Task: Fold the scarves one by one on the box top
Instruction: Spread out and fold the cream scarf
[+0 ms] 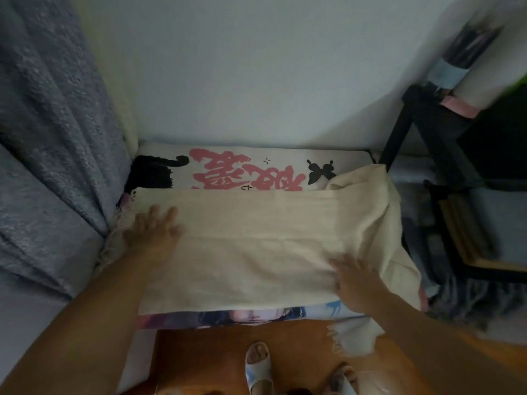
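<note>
Cream woven fringed scarf (256,240): soft, light, limp. My left hand (151,232) and right hand (353,283) press it flat-fingered, gripping nothing; I would pinch the corners beyond each grip.

Cream scarf (256,246) matt woven cloth; box top (256,163) printed, perhaps fabric.

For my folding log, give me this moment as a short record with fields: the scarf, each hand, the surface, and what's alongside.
scarf: cream scarf spread flat across the box top, right end bunched and hanging over the edge
left hand: left hand flat on the scarf's left end, fingers spread
right hand: right hand pressing the near right part, fingers straight
surface: box top with pink lettering
left side: blue curtain
right side: black shelf
</note>
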